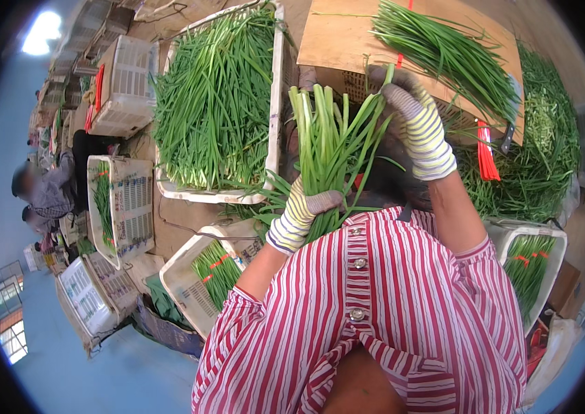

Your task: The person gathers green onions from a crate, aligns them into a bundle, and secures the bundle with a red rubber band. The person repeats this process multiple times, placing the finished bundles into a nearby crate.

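My left hand, in a striped knit glove with grey fingers, is closed around a bunch of garlic chives in front of my chest. Their pale cut ends point up and away from me. My right hand, gloved the same way, pinches a few chive stalks at the bunch's upper right side. Some of its fingertips are blurred. Just beyond it, a wooden board bears a laid-out pile of chives. A knife with a black handle lies at the board's right edge.
A white plastic crate heaped with loose chives stands to the left. Red strips hang off the board. Loose greens pile up at the right. Crates with tied bundles flank me. People sit at far left.
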`<act>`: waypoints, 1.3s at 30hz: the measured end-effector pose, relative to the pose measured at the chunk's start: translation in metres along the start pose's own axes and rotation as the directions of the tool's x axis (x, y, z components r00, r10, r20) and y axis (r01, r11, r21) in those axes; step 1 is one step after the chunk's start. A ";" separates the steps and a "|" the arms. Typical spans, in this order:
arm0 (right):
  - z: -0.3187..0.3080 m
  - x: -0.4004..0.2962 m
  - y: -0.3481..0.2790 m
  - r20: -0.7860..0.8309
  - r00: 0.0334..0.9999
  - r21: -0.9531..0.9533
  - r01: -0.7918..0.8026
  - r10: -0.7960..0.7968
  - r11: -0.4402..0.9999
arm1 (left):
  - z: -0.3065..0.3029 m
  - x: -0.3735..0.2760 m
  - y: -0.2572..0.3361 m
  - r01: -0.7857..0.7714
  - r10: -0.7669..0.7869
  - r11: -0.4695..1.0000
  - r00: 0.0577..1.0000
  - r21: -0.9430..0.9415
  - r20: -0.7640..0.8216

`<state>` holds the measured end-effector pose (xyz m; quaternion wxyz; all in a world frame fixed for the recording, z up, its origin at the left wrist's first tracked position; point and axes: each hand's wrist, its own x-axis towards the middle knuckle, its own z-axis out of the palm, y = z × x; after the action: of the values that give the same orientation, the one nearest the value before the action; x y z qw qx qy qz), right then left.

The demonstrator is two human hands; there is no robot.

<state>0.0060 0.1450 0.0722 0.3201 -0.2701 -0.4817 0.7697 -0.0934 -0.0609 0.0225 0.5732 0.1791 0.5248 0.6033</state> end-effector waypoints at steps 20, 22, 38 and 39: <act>0.033 0.004 -0.024 0.694 0.719 -0.716 0.685 -0.038 -0.136 | 0.019 0.000 -0.007 0.041 -0.036 0.999 0.989 0.030 -0.146; 0.034 0.007 -0.026 0.688 0.726 -0.715 0.681 0.013 -0.156 | 0.018 0.001 -0.009 0.025 -0.021 0.999 0.990 0.024 -0.139; 0.041 0.014 0.010 0.742 0.650 -0.666 0.743 -0.162 -0.073 | 0.017 0.001 -0.005 0.047 -0.053 0.998 0.989 -0.050 -0.139; 0.040 0.016 0.014 0.744 0.646 -0.662 0.747 -0.169 -0.059 | 0.016 0.001 -0.005 0.048 -0.056 0.997 0.986 -0.054 -0.156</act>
<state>-0.0360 0.1295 0.0730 0.1985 -0.0330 -0.9695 0.1401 -0.0777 -0.0543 0.0243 0.5499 0.1027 0.5577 0.6133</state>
